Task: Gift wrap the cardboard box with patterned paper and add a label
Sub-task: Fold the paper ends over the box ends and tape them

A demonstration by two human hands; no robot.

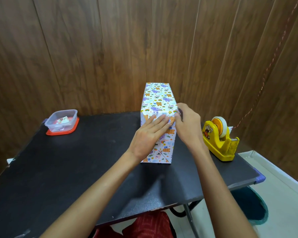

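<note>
Your left forearm (86, 194) and right forearm (218, 194) reach from 6 o'clock over the black bench (67, 169) to the wrapped box (159, 100). It stands on the bench at 12 o'clock, fully covered in paper with a bear-and-rainbow pattern, one folded end facing you.

Your left hand (150, 134) lies flat on that near face. Its grip is apart, the fingers straight and pressed to the paper just below the top edge. Your right hand (187, 124) sits at the box's upper corner at 1 o'clock, with curled fingers touching the paper — you cannot tell whether that grip pinches anything or only presses.

At 3 o'clock of the box, well apart from it, a yellow tape dispenser (218, 143) stands near the bench edge. At 9 o'clock a clear container (72, 115) rests on a red lid (62, 133) — a small patterned card (63, 120) lies inside.
</note>
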